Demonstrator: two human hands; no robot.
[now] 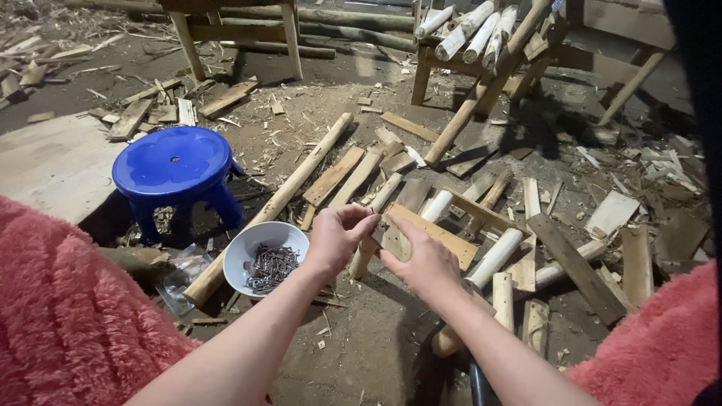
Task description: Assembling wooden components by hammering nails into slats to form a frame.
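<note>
View from above of two bare hands working over a dirt floor strewn with wood offcuts. The left hand (338, 237) and the right hand (421, 259) meet at a small flat wood piece (396, 242), held in the air between them just above the floor. The left hand's fingers are curled and pinch the piece's left edge; the right hand is closed around its lower right side, thumb on the face. The piece's long axis runs roughly upright in the view, tilted slightly, its upper end pointing away from the person. Just behind it lies a longer pale plank (440, 234), its long axis slanting from upper left to lower right. To the left of the left hand stands a white bowl (252, 248) holding dark nails (272, 265), touching a long round pole (271, 207) that runs diagonally toward the upper right. A blue plastic stool (174, 162) stands farther left. Pink fleecy fabric (68, 301) fills both lower corners.
</note>
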